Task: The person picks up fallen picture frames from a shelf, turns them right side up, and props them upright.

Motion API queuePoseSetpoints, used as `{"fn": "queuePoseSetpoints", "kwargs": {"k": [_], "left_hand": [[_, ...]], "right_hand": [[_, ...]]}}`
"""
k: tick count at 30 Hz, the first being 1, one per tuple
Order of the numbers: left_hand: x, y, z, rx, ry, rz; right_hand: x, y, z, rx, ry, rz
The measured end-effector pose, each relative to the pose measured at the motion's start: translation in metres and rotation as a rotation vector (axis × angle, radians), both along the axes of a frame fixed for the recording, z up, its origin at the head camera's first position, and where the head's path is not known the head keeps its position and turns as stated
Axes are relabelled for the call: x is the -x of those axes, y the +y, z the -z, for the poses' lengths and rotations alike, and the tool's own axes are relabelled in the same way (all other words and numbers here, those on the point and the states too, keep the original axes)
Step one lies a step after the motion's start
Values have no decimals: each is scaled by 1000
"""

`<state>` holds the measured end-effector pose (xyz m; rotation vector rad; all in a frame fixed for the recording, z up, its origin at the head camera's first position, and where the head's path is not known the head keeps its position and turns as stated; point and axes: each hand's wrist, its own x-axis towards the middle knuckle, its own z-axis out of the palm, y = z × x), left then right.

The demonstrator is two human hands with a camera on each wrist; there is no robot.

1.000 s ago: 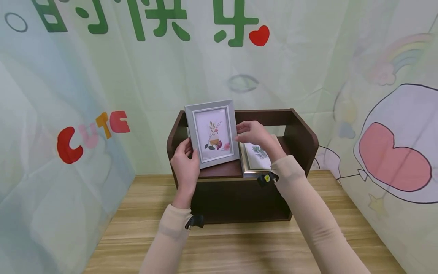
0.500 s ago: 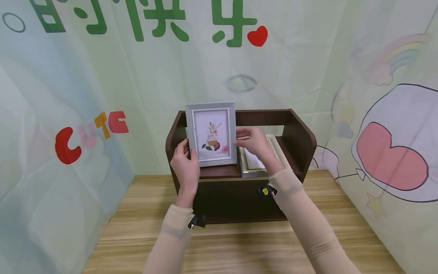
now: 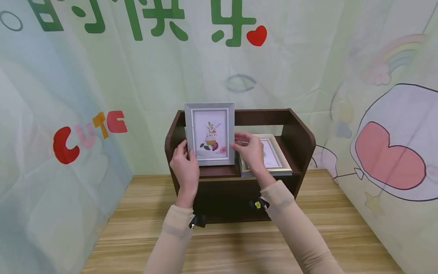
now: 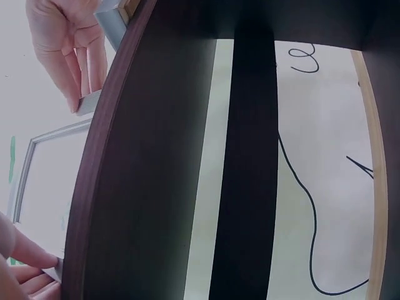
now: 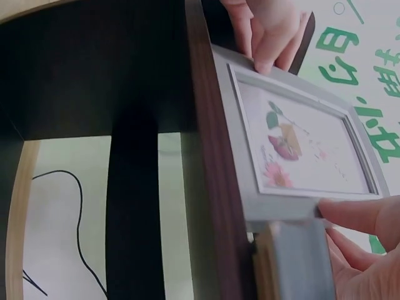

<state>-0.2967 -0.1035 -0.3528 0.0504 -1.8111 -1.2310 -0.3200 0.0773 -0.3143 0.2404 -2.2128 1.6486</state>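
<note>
A grey picture frame (image 3: 209, 133) with a flower print stands upright at the left end of the dark brown shelf's upper level. My left hand (image 3: 185, 167) holds its left edge, thumb in front and fingers toward the back. On the opposite edge, my right hand (image 3: 251, 150) pinches the frame between thumb and fingers. The right wrist view shows the right thumb (image 5: 350, 214) on the frame's border. Beside the frame, a gold-rimmed picture frame (image 3: 272, 154) lies flat on top of a grey one (image 5: 303, 262). My right hand partly covers this stack in the head view.
The dark brown shelf (image 3: 298, 146) stands on a wood-grain table (image 3: 226, 247), against a printed cloth backdrop (image 3: 291, 76). Its side panels rise at both ends, and a rail (image 3: 261, 117) runs along the back. An open compartment (image 3: 236, 199) lies below the upper level.
The grey picture frame has gone from tilted to upright, its right side lowering. My right hand has moved down and slightly left with it, uncovering more of the gold-rimmed frame. The left hand barely moved.
</note>
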Motion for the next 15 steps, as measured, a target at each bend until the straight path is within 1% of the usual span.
{"fn": "queuePoseSetpoints", "kwargs": {"k": [4,6,11,15], "left_hand": [[-1,0,1,-2,4,-10],[-2,0,1,-2,-8,-10],[-9,2,1,-21,-60,9],[-13,3,0,-40,-103,30]], "right_hand": [[-5,-6,5,13,26,27],[-6,-9,7,13,39,46],[-7,-14,9,14,75,67],[-7,-18,10,27,98,55]]}}
